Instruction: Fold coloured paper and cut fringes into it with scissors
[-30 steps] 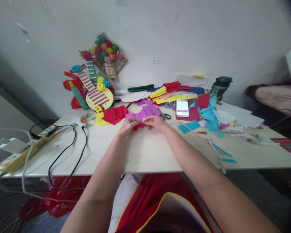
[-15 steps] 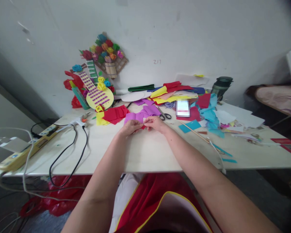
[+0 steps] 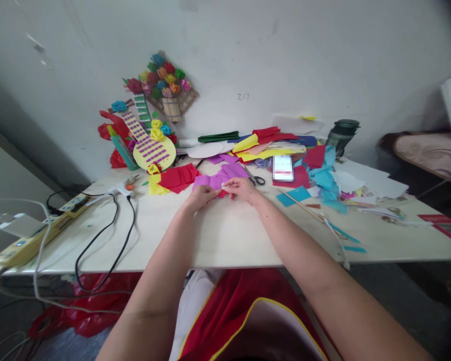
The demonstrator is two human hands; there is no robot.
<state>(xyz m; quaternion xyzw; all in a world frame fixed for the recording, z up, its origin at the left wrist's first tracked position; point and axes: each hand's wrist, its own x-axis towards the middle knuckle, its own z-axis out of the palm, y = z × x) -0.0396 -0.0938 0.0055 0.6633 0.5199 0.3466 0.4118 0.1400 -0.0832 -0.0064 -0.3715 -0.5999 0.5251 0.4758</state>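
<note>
Over the middle of the table, my left hand [image 3: 203,196] and my right hand [image 3: 241,190] meet at the fingertips. Between them shows a small piece of red paper [image 3: 222,193], mostly hidden by the fingers. Both hands are closed in a pinch on it. Just behind them lie sheets of purple paper [image 3: 231,173]. To the left of these is a stack of red paper [image 3: 180,177] with yellow paper [image 3: 157,184] partly under it. Dark-handled scissors [image 3: 259,179] rest right behind my right hand.
A glue gun [image 3: 122,189], its black cord and a power strip [image 3: 41,235] occupy the left. A guitar-shaped craft [image 3: 156,152] and glue bottle [image 3: 123,150] stand behind. Right are a blurred phone [image 3: 283,168], blue paper [image 3: 293,196], a stick [image 3: 304,206] and a dark bottle [image 3: 342,138].
My right fingers have opened slightly and lifted a little, while my left fingers stay at the red paper. A bit more of the red paper shows. The rest looks the same.
</note>
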